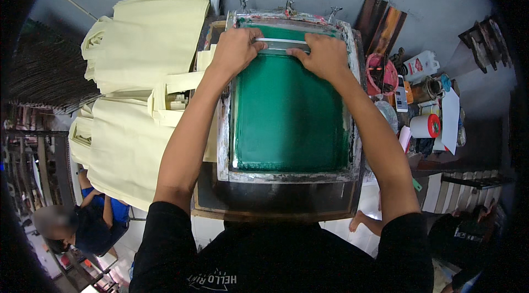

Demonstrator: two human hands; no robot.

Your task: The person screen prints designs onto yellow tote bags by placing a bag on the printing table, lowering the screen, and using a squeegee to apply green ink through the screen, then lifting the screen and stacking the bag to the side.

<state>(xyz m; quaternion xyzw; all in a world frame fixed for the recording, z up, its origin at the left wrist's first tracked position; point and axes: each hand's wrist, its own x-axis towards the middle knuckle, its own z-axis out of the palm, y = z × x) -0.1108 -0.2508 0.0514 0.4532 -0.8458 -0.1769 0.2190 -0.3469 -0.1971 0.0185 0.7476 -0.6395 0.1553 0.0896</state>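
Observation:
A screen-printing frame (225, 127) lies on a dark board (275, 196) in front of me, its mesh (289, 111) coated in green ink. Near the far end of the mesh, a squeegee (282, 44) with a pale, flat handle lies crosswise. My left hand (238, 47) grips its left end, fingers curled over the far side and thumb on the near side. At the right end my right hand (324, 55) holds it the same way. The squeegee's lower edge touches or nearly touches the mesh; I cannot tell which.
Pale yellow cloth bags (149, 39) are stacked at the left, with a second stack (129, 144) nearer. Metal clamps (289, 3) line the frame's far edge. On the right sit a pink tub (381, 75), a white jug (421, 65) and a phone (401, 94). A person (96, 216) sits at lower left.

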